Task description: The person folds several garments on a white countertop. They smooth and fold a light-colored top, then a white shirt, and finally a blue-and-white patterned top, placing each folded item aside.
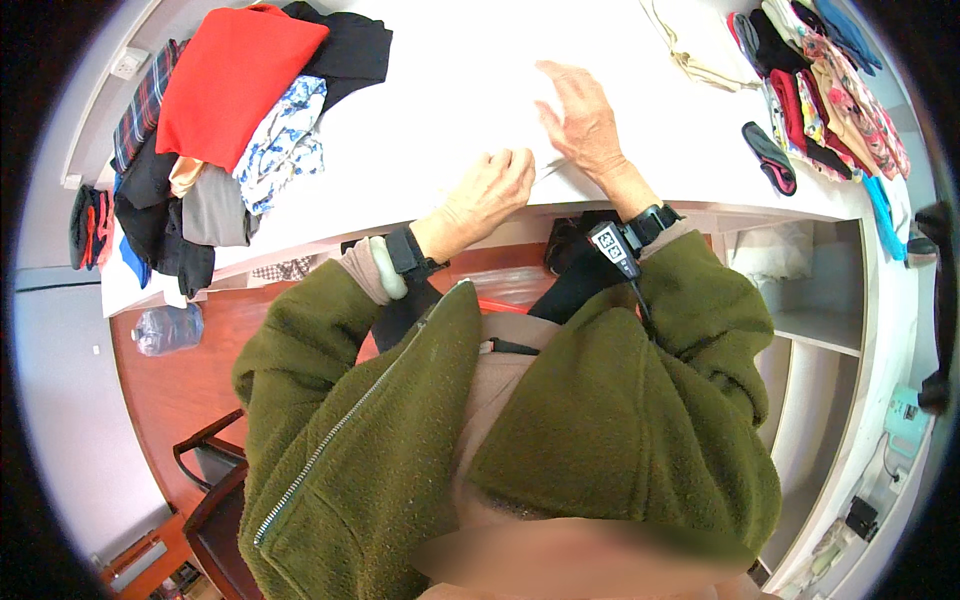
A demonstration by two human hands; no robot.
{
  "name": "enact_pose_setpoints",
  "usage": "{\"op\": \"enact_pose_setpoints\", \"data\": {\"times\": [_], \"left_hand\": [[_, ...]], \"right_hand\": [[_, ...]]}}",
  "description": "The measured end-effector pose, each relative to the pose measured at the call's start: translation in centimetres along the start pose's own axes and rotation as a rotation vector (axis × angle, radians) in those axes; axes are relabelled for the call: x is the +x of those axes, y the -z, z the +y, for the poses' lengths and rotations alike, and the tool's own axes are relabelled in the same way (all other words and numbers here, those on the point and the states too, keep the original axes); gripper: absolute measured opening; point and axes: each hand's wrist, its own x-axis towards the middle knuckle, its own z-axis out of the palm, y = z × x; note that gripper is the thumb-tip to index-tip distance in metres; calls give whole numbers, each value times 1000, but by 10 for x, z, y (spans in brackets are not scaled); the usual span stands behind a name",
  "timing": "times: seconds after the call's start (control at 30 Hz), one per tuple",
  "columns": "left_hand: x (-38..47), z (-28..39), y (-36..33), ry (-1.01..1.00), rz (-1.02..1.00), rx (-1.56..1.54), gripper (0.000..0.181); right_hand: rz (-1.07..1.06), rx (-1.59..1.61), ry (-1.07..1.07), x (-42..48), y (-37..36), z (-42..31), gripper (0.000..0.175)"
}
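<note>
My left hand (487,184) rests near the front edge of the white tabletop (457,75), its fingers curled; whether anything is inside them is hidden. My right hand (585,124) is farther in over the top, thumb and fingers apart and holding nothing. Between the two hands, by my right wrist, is a thin dark sliver (553,166) too small to name. A loose heap of clothes lies to the left, with a red garment (240,82) on top and a blue-and-white patterned cloth (281,142) beside it. At the far right is a cream folded garment (705,49).
Folded clothes (832,105) are stacked along the right side, with a grey-and-pink sock (770,159) nearer me. Open shelves (814,319) stand below the tabletop on the right. A plastic bottle (169,330) lies on the floor left, near a dark chair (221,517).
</note>
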Motion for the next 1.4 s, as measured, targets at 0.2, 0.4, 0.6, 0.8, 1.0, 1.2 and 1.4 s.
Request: {"op": "enact_pose_setpoints", "data": {"times": [0.2, 0.4, 0.6, 0.8, 1.0, 1.2, 1.4], "left_hand": [[-10, -3, 3, 106, 88, -180, 48], [-39, -19, 1, 52, 217, -604, 51], [-49, -27, 2, 234, 364, -793, 42], [-44, -30, 9, 266, 428, -749, 38], [-45, -12, 14, -105, 577, -420, 29], [-30, 7, -1, 234, 119, -645, 41], [-38, -1, -10, 288, 219, -581, 44]], "right_hand": [[-540, 511, -105, -6, 6, -7, 43], [-575, 252, 287, 0, 13, -15, 49], [-553, 183, 325, 1, 12, -24, 55], [-556, 121, 242, -2, -1, -26, 51], [-486, 377, 268, 4, -11, -13, 47], [-732, 315, 103, 16, -4, -8, 39], [-710, 443, 214, 27, 7, -3, 42]]}}
